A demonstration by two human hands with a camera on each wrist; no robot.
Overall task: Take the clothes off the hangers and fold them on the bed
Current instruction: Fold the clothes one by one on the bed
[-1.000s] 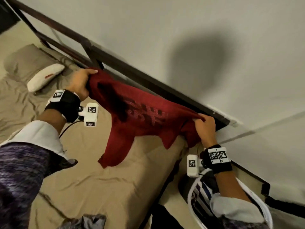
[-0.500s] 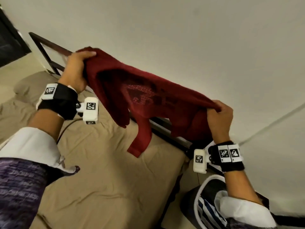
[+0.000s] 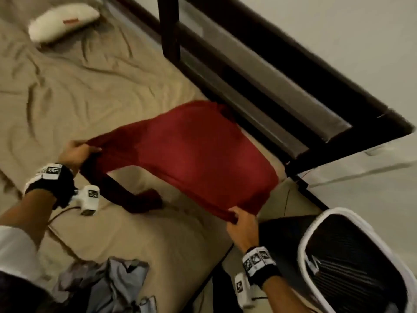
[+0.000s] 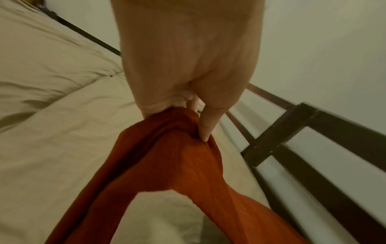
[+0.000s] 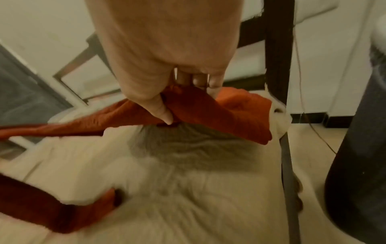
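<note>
While your left hand [image 3: 75,152] pinched one bunched edge of the red sweater [image 3: 198,154], your right hand [image 3: 242,224] clamped the opposite edge — the garment stretched between them, low over the bed [image 3: 94,91], one sleeve [image 3: 126,195] trailing onto the sheet. Your left wrist camera showed what the head view hid: the thumb [image 4: 205,125] pressing cloth into curled fingers. Your right wrist view showed the same pinch, thumb [image 5: 160,110] on top of the fabric. Farther left lay a white pillow [image 3: 63,20] on the wrinkled tan sheet, with grey clothes [image 3: 106,288] heaped near you. A dark bed frame [image 3: 270,86] ran along the pale wall, and a white-rimmed laundry basket [image 3: 302,242] stood on the floor at right.
</note>
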